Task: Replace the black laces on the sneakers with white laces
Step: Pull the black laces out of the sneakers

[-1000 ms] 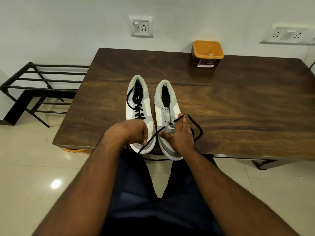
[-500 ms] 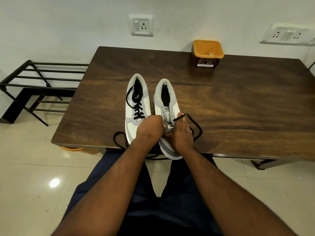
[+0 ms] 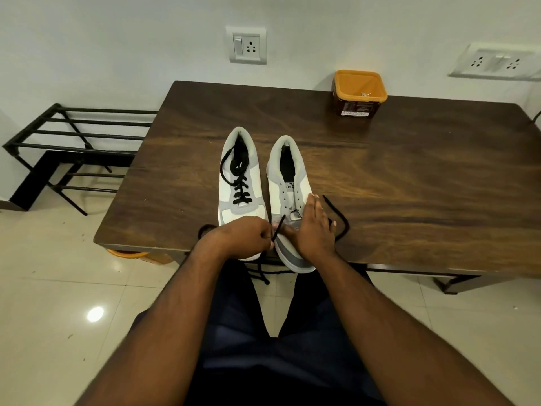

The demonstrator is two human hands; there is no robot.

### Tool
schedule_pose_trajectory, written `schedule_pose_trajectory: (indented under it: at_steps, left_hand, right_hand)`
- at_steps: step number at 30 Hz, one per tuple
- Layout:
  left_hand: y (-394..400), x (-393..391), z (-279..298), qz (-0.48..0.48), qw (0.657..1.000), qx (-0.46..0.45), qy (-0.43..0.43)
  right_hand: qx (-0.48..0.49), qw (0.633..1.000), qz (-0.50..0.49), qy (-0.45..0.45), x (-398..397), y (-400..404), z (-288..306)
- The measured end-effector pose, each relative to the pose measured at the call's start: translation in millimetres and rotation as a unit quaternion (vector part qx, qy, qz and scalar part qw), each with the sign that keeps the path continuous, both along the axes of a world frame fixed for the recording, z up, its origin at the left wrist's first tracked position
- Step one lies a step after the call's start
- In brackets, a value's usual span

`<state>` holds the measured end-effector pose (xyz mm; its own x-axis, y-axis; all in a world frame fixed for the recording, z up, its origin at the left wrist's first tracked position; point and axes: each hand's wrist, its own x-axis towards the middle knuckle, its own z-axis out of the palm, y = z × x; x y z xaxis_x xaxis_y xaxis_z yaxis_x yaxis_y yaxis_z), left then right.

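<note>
A person seated at a dark wooden counter [image 3: 409, 177] looks down at a pair of white and grey sneakers standing side by side near its front edge, toes toward the person. The left sneaker [image 3: 238, 186] carries a black lace [image 3: 240, 183] crossed through its eyelets, with loose loops lying over its opening. The right sneaker [image 3: 289, 189], just beside the left sneaker, has bare upper eyelets, and its toe reaches slightly past the counter's front edge. The left hand [image 3: 243, 237] sits over the toe of the left sneaker with its grip clenched: curled fingers pinch a loose black lace [image 3: 278, 228] that runs up at a slant toward the lowest eyelets of the right sneaker. Below that hand, the lace hangs over the counter edge in front of the person's dark trousers [image 3: 263, 332]. The right hand [image 3: 314, 230] rests on the far side of the right sneaker, fingers stretched along its side and thumb toward the toe, steadying the shoe; its grip is relaxed. Another stretch of the loose lace curls on the counter just beyond that hand. Far behind the right sneaker, near the wall, stands an orange-lidded tub [image 3: 360, 92]. A black metal rack [image 3: 73, 150] stands on the tiled floor [image 3: 44, 288], well away from the left sneaker.
</note>
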<state>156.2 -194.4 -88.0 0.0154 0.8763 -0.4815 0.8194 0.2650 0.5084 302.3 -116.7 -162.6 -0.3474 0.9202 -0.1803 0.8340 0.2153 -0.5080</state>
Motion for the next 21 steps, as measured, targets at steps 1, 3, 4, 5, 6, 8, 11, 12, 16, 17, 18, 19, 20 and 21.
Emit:
schedule_pose_trajectory:
  at_steps: [1,3,4,5,6,8,11,12,16,17,18,19,20,21]
  left_hand:
    - [-1.1,0.4,0.4,0.004,1.0,-0.004,-0.015]
    - [-5.4,0.9,3.7,0.011,0.998,-0.015,-0.06]
    - [-8.6,1.1,6.6,0.014,0.996,-0.022,-0.079]
    - [-10.8,1.5,8.2,0.019,0.995,-0.027,-0.094]
    - [-13.0,1.6,8.8,0.029,0.994,-0.023,-0.103]
    - [-15.6,2.2,6.7,0.071,0.99,0.004,-0.123]
    - [-15.3,6.0,0.9,0.179,0.955,0.056,-0.231]
    - [-15.1,8.8,-0.9,0.218,0.933,0.07,-0.277]
    - [-11.5,22.8,-4.4,0.307,0.853,0.123,-0.403]
    - [-10.6,26.8,-2.9,0.315,0.837,0.126,-0.429]
    - [-9.8,30.4,-1.2,0.321,0.824,0.119,-0.451]
    - [-7.9,34.5,0.7,0.322,0.816,0.11,-0.467]
    - [-6.4,37.9,2.9,0.321,0.812,0.104,-0.475]
    - [-4.5,41.0,5.0,0.318,0.812,0.102,-0.479]
  right_hand:
    - [-0.005,1.0,-0.001,0.001,-0.1,0.8,-0.9]
    - [-0.006,1.0,-0.004,0.002,0.3,1.4,-1.1]
    - [-0.007,1.0,-0.006,0.005,0.3,1.1,-0.5]
    - [-0.007,1.0,-0.009,0.006,-0.1,1.1,0.8]
    - [-0.006,1.0,-0.008,0.003,-0.8,2.0,0.0]
    - [-0.041,0.999,0.0,0.02,0.2,3.6,2.8]
    - [-0.155,0.948,-0.056,0.273,14.0,10.6,15.0]
    - [-0.153,0.918,-0.119,0.347,22.0,14.8,18.2]
    - [-0.01,0.944,-0.265,0.198,58.5,39.1,14.8]
    - [-0.004,0.965,-0.239,0.108,63.9,41.5,11.6]
    - [-0.008,0.981,-0.194,0.027,66.7,41.6,8.6]
    - [-0.006,0.987,-0.156,-0.028,69.0,41.4,4.7]
    - [0.003,0.989,-0.133,-0.06,69.8,40.9,1.1]
    - [0.011,0.989,-0.128,-0.071,69.6,40.1,0.2]
